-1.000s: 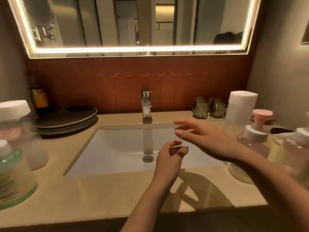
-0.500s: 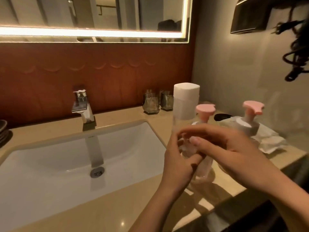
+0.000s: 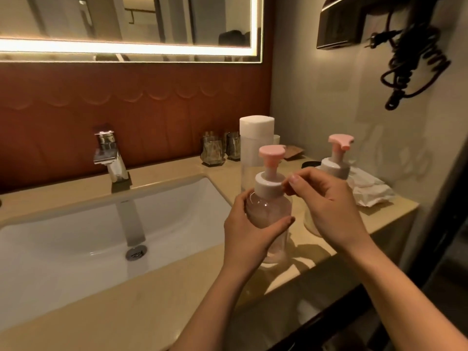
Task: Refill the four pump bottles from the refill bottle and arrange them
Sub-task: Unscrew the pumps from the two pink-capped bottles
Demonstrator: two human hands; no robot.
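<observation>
Right of the white basin [image 3: 76, 249], the clear plastic pump bottle with the pink head [image 3: 268, 211] is standing upright on the beige surface [image 3: 177, 287], the left hand [image 3: 248, 234] wrapping its grip round the body while the right hand [image 3: 329, 206] is pinching the white collar [image 3: 268, 184] just above.

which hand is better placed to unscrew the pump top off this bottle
Right, probably. The right hand has its fingertips at the white collar of the pump bottle, while the left hand grips the clear body, steadying it.

A bathroom — sink [image 3: 76, 239], faucet [image 3: 111, 158], backlit mirror [image 3: 126, 21].
</observation>
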